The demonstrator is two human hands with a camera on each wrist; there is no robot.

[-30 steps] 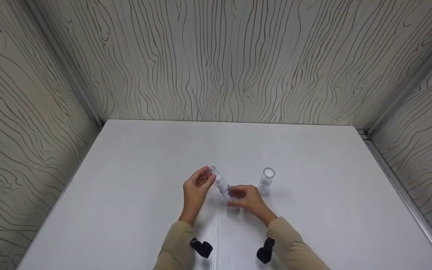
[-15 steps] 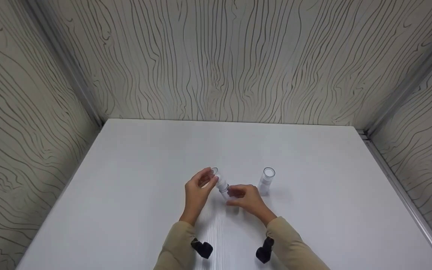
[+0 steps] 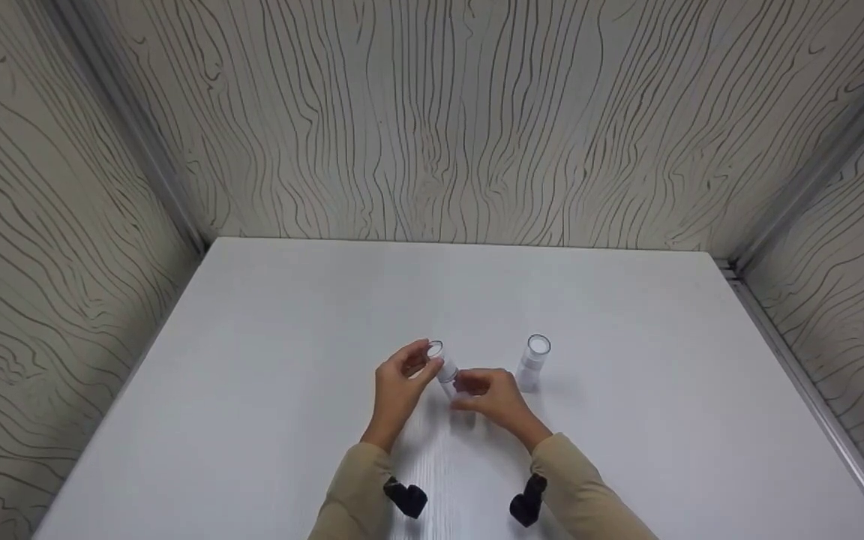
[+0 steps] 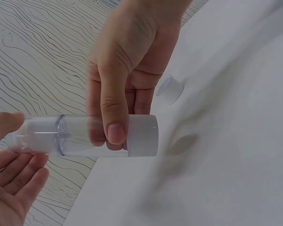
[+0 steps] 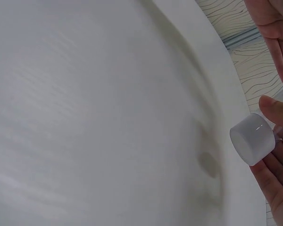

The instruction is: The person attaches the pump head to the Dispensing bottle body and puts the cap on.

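Note:
A clear pump bottle (image 3: 445, 370) with a white base (image 4: 144, 135) is held tilted between both hands over the table. My right hand (image 3: 498, 397) grips its lower body; in the left wrist view the thumb lies across the clear wall just beside the base. At the upper end, my left hand (image 3: 398, 386) holds the clear cap (image 4: 22, 135) between thumb and fingers. The cap surrounds the white pump top (image 4: 41, 135). In the right wrist view, the white base (image 5: 253, 139) points toward the camera, and most of the bottle is hidden by the fingers or out of frame.
A second bottle (image 3: 532, 364), also clear and white, stands upright on the white table (image 3: 312, 315) just right of my right hand. Wood-grain patterned walls (image 3: 432, 127) rise behind and at both sides.
My left hand has moved slightly right and down toward the right hand, so the clear cap now reaches less far beyond the white pump top. The right hand and standing bottle stay nearly still.

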